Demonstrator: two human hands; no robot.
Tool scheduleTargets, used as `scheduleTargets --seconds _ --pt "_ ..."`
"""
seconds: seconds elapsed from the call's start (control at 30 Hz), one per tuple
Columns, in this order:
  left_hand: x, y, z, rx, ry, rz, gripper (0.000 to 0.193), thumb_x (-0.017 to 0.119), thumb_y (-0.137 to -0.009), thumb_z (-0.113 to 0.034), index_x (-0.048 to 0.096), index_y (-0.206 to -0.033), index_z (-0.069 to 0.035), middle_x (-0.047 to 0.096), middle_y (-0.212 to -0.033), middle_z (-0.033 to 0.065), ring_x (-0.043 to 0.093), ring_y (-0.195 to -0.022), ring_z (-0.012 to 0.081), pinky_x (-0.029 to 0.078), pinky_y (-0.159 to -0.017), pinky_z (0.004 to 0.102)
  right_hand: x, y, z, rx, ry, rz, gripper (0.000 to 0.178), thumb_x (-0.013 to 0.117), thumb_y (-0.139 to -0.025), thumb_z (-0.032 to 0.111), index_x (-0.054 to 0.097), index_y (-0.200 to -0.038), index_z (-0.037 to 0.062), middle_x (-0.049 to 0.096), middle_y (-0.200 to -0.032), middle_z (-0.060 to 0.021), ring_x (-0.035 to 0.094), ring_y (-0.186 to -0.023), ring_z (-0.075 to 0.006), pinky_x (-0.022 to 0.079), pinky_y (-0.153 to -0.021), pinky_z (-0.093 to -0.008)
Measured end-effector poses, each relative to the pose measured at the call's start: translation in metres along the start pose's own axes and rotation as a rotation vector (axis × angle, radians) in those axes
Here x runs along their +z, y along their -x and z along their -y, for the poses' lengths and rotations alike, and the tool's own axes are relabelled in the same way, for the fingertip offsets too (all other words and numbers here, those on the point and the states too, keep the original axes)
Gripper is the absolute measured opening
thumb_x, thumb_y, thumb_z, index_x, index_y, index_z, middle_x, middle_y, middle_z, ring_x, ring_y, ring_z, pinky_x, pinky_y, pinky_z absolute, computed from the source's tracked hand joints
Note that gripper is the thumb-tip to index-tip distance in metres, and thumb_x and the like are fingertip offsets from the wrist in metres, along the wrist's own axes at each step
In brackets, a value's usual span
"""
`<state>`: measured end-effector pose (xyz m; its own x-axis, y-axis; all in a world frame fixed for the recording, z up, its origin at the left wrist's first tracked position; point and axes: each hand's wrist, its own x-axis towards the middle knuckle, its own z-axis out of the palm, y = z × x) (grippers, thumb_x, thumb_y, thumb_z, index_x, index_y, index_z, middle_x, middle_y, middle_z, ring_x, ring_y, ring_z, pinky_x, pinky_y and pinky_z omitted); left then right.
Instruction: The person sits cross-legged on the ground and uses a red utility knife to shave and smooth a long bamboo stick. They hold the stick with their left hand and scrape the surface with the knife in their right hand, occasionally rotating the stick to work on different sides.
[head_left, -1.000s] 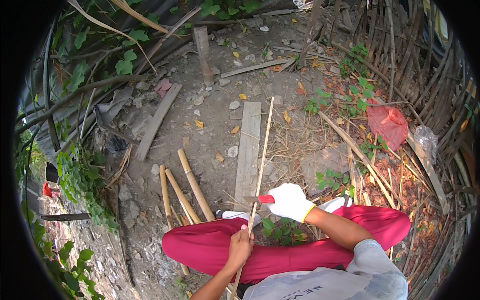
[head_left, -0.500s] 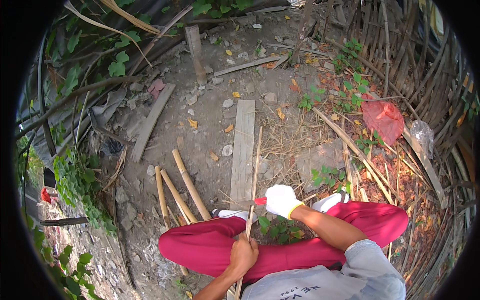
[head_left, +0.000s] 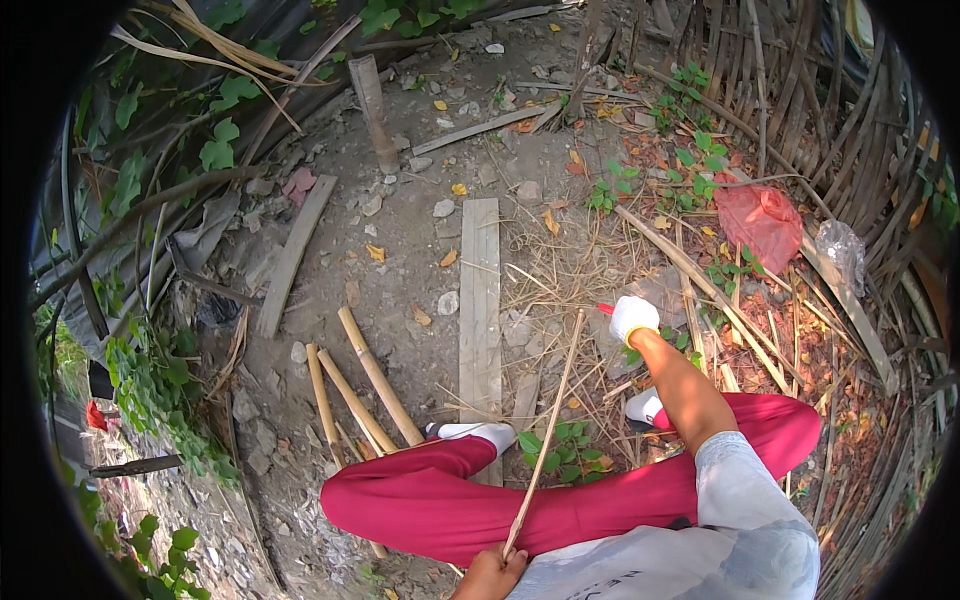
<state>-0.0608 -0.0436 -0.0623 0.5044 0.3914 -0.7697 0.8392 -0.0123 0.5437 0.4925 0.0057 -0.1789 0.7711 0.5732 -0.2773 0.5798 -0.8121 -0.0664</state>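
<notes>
My bare left hand (head_left: 492, 574) is closed around the lower end of a long, thin bamboo strip (head_left: 546, 438) at my lap. The strip slants up and to the right over my red trousers (head_left: 420, 500), its far tip near the straw. Beyond that tip, to the right, my white-gloved right hand (head_left: 634, 317) is closed on a knife with a red handle (head_left: 606, 309). Only a short red piece shows past the glove; the blade cannot be made out. The knife and the strip are apart.
A grey plank (head_left: 480, 300) lies ahead, with straw (head_left: 560, 270) beside it. Several bamboo poles (head_left: 380, 375) lie left of my feet. Long split pieces (head_left: 700, 280) and a red plastic bag (head_left: 757, 222) lie right, near a stick fence (head_left: 850, 130).
My right hand has moved the knife off the strip, forward and to the right. My left hand has drawn back toward my body, and the strip now leans more to the right.
</notes>
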Motion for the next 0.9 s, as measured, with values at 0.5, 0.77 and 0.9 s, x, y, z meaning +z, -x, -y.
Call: scheduleTargets --seconds 0.5,0.77,0.9 --pt "-0.093 0.008 -0.117 -0.161 0.836 0.366 0.028 0.062 -0.106 -0.025 0.046 -0.085 -0.015 0.033 -0.063 -0.0085 0.030 -0.050 0.0031 0.021 -0.041 0.0228 -0.057 0.089 0.004 0.061 -1.550 0.674 0.047 0.061 -0.102 0.054 0.055 -0.082 0.0116 0.052 -0.064 0.0007 0.040 -0.048 -0.0066 0.029 -0.040 -0.0267" --pt "-0.096 0.008 -0.098 -0.030 0.985 0.417 0.025 0.058 -0.108 -0.030 0.048 -0.089 -0.017 0.031 -0.063 -0.0085 0.028 -0.052 0.0027 0.019 -0.042 0.0204 -0.098 0.112 0.047 0.074 -1.893 0.695 0.037 0.054 -0.106 0.051 0.054 -0.101 0.0137 0.055 -0.077 -0.0008 0.049 -0.054 -0.0093 0.041 -0.044 -0.0267" --pt "-0.091 0.000 -0.090 0.047 1.122 0.463 0.027 0.056 -0.108 -0.037 0.046 -0.091 -0.018 0.030 -0.063 -0.0080 0.027 -0.051 0.0029 0.020 -0.041 0.0199 -0.114 0.131 0.064 -0.076 -1.820 0.652 0.030 0.057 -0.106 0.041 0.056 -0.100 0.0117 0.055 -0.075 0.0031 0.050 -0.053 -0.0080 0.043 -0.044 -0.0255"
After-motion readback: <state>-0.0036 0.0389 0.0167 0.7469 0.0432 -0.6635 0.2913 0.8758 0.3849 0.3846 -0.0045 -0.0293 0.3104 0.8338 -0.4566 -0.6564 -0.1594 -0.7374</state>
